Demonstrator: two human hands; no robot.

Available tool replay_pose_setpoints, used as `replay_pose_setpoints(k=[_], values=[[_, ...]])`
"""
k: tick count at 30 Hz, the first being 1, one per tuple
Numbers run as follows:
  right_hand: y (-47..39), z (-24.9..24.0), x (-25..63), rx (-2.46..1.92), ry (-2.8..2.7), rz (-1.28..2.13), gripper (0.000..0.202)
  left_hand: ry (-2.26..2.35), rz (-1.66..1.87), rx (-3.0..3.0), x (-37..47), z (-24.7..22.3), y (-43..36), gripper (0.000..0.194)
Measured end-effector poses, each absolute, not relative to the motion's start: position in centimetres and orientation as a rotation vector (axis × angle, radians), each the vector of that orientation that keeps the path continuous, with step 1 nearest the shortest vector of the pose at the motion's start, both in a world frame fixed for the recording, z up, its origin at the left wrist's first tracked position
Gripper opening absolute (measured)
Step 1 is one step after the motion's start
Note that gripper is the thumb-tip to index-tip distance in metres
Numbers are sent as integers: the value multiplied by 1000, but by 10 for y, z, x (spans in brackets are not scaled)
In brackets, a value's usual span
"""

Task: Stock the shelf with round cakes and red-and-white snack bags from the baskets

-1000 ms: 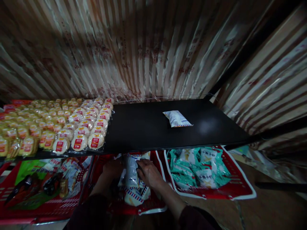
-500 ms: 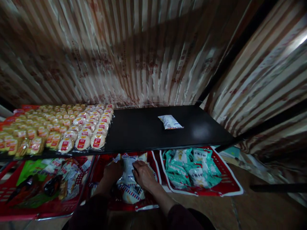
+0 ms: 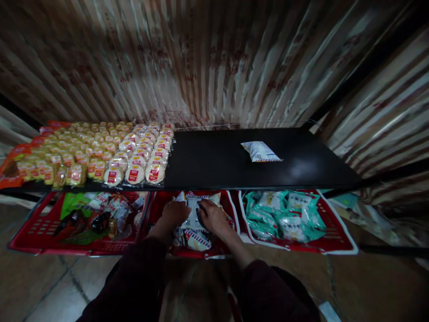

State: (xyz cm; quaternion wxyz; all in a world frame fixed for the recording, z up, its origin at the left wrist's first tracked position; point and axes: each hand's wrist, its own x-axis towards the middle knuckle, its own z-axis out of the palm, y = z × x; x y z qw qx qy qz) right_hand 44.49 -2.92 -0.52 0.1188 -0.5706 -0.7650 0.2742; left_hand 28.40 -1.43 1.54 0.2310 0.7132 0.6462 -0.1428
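Both my hands reach into the middle red basket [image 3: 235,212] below the shelf's front edge. Between them lies a white and blue snack bag [image 3: 193,219]. My left hand [image 3: 174,214] grips its left side, the fingertips partly hidden. On the other side, my right hand [image 3: 212,217] has its fingers closed over the bag's right edge. More bags with red and blue striped edges [image 3: 197,240] lie beneath and around it in the basket. A similar snack bag [image 3: 261,152] lies alone on the black shelf [image 3: 208,165].
Rows of yellow packaged snacks [image 3: 77,152] and round white wrapped crackers [image 3: 135,173] fill the shelf's left part. A red basket of mixed packets [image 3: 33,228] stands at left; another holds green snack bags [image 3: 291,219] at right. Striped plastic sheeting [image 3: 208,67] hangs behind.
The view has shifted, so the shelf and baskets appear higher and farther right. Both hands remain on the bag in the middle basket.
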Motion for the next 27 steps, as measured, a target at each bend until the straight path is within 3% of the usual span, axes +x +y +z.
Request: replay_pose_setpoints(k=[20,27], values=[[-27,2,436,-1856,-2171,967,44,1481,-172,1932,278,-1,-31,60],[-28,4,440,-1871,-2173,1020,47,1470,-164,1812,277,8,-36,58]])
